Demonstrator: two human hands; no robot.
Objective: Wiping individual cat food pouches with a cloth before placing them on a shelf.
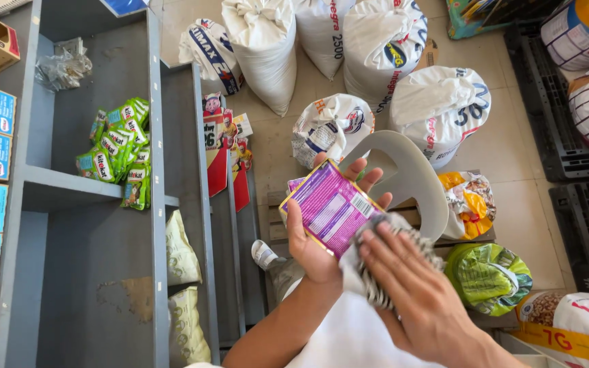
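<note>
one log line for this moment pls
left hand: holds purple pouch flat | right hand: presses striped cloth on pouch | green pouches on grey shelf

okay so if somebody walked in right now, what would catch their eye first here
Probably the purple pouch at centre, lying flat on the left hand while the right hand presses a striped cloth against it. Next, the green packets on the grey shelf at left, and white sacks on the floor above.

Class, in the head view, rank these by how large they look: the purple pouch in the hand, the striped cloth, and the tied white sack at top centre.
1. Tied white sack, largest, though farthest from the camera.
2. Purple pouch, on the left hand.
3. Striped cloth, under the right hand; partly covered, so its place is unsure.
</note>
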